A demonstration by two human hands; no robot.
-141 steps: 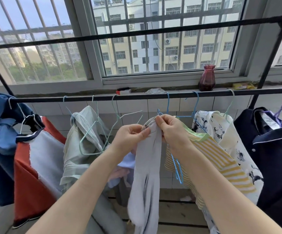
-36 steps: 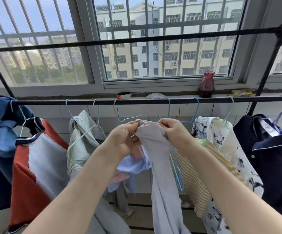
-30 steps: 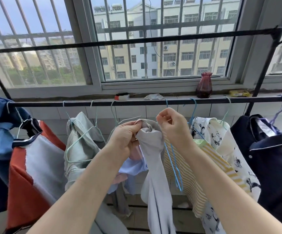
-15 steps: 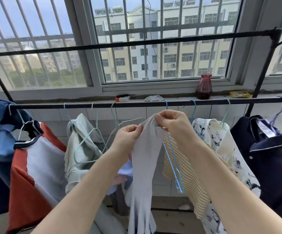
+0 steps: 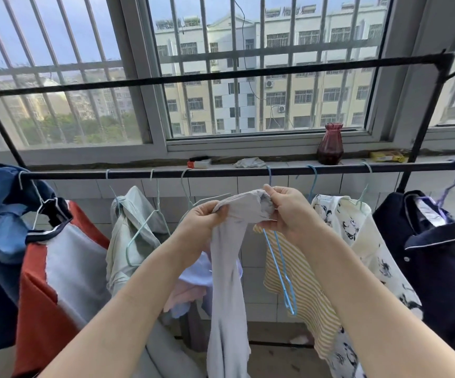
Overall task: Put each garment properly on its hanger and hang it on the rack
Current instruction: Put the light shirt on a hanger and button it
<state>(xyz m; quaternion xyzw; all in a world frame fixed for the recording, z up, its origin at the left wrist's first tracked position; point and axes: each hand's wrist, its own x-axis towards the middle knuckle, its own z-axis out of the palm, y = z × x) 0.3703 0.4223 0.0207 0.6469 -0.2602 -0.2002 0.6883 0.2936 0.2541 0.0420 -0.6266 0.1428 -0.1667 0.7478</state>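
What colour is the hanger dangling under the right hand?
Light blue hanger, seen in the head view, below the right hand.

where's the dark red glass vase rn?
Head view, upper right: the dark red glass vase stands on the tiled windowsill behind the black rack rail, left of a yellow box.

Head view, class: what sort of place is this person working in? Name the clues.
Probably an enclosed home balcony or laundry nook high in a flat: a barred window facing apartment blocks, a black rack rail hung with garments, and a tiled sill holding a red vase.
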